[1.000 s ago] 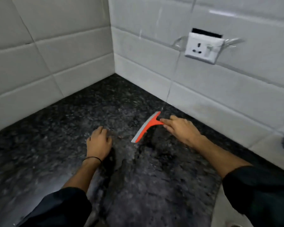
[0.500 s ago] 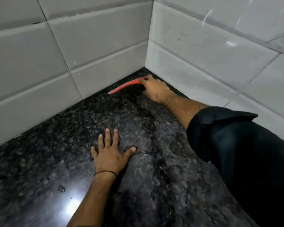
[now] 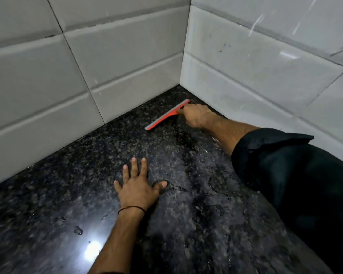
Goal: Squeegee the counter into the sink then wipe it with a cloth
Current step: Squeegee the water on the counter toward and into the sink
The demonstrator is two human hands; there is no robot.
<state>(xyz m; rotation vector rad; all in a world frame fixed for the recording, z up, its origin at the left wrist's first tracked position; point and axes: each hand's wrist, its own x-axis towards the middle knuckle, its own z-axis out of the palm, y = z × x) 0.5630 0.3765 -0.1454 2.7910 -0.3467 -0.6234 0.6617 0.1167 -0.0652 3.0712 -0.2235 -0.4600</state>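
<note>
In the head view, the right hand [image 3: 196,115] reaches deep into the corner where the two tiled walls [image 3: 87,76] meet. Its fingers [image 3: 181,111] are clamped on the handle of the orange squeegee [image 3: 167,115], so that the handle itself is mostly hidden. The blade lies on the dark speckled desk [image 3: 67,194], near the foot of the left wall and almost parallel to it, with one end just beside the corner. The left hand [image 3: 137,191] rests flat on the desk, closer to the person, with fingers [image 3: 134,166] spread apart and holding nothing; it seems to serve as support for the long reach.

I judge that the first step, the squeegee step, is in hand, and that a stroke is starting from the far corner. Thin puddles and drops [image 3: 78,230] of water lie on the stone, so much of the surface is not yet cleared. The next move probably calls for a steady pull of the blade away from the corner, with even pressure along the whole edge, toward the sink. The sink is not visible here, so I cannot tell in which direction it lies. The cloth is also not visible.

By count: one squeegee, two hands, one thin dark band [image 3: 131,209] on the left wrist, two walls.
</note>
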